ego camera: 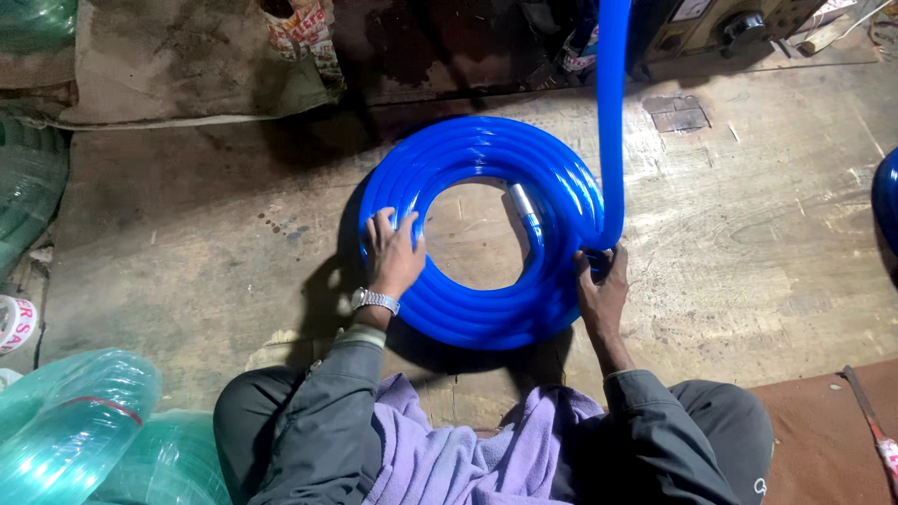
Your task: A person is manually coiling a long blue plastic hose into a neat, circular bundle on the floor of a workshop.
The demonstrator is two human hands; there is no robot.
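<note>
Two hands on one coil. Left hand lies flat, fingers spread and gripping nothing, pressing down on the near-left arc of the blue hose coil, apparently to pin the loops so they don't spring apart. Right hand is curled closed around the hose where the free length bends up off the coil's outer turn, seemingly steering it. A metal end fitting sits inside the ring, between the hands. The coil lies flat on the worn wooden floor. A wristwatch sits behind the left fingers; purple cloth across the lap; green hose rolls well left.
</note>
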